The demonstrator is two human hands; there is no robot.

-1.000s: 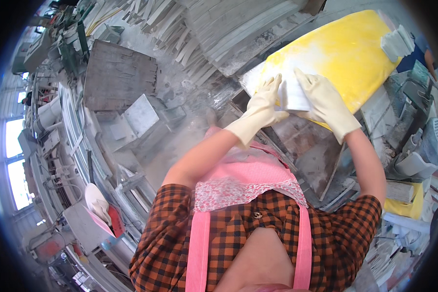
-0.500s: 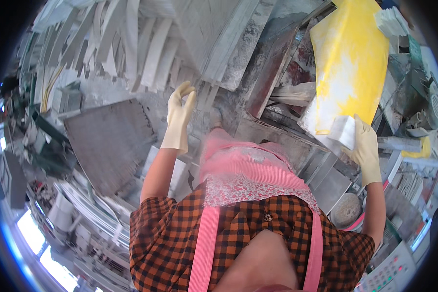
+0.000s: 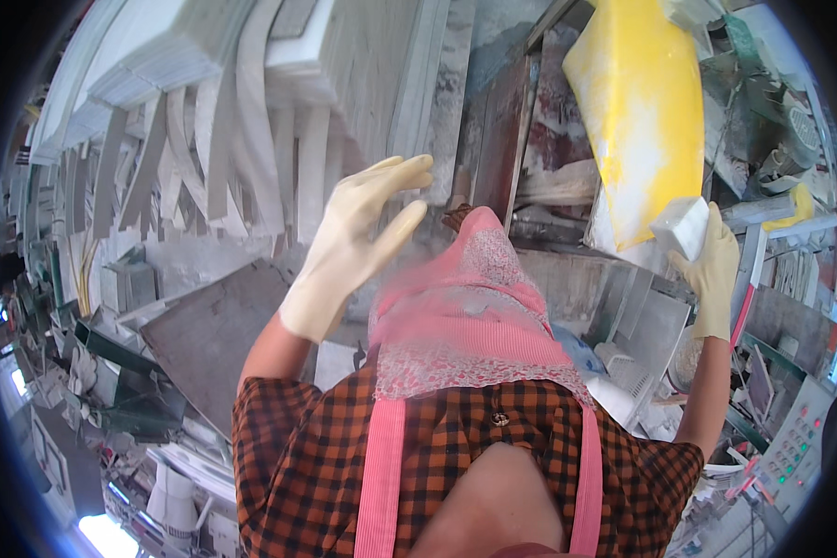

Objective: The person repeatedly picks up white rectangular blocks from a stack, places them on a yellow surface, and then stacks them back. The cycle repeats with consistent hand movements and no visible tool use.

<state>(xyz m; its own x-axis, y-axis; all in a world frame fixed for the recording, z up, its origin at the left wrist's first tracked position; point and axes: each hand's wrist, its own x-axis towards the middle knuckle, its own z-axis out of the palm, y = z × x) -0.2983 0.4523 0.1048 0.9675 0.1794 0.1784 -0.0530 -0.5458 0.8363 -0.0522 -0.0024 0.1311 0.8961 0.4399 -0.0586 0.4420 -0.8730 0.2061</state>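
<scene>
A pale rubber glove covers my left hand [image 3: 358,232], which is raised in front of me. Its fingers are apart with nothing in them, near the long slabs. At the right, my gloved right hand [image 3: 713,270] is closed on a small white rectangular block [image 3: 681,226]; the hand hides part of it. The block is at the near end of a long yellow surface [image 3: 646,112] smeared with white. Whether the block touches that surface, I cannot tell.
Stacked pale slabs [image 3: 172,46] and many upright grey strips [image 3: 219,149] fill the upper left. A flat grey board [image 3: 219,335] leans below them. Beside the yellow surface is a dark red frame [image 3: 504,139]. A control panel with buttons [image 3: 790,442] stands at lower right.
My left hand has come up larger and further right in view, still open. The white block, in my right hand, has turned and shifted slightly right. The whole view has shifted, showing more slabs.
</scene>
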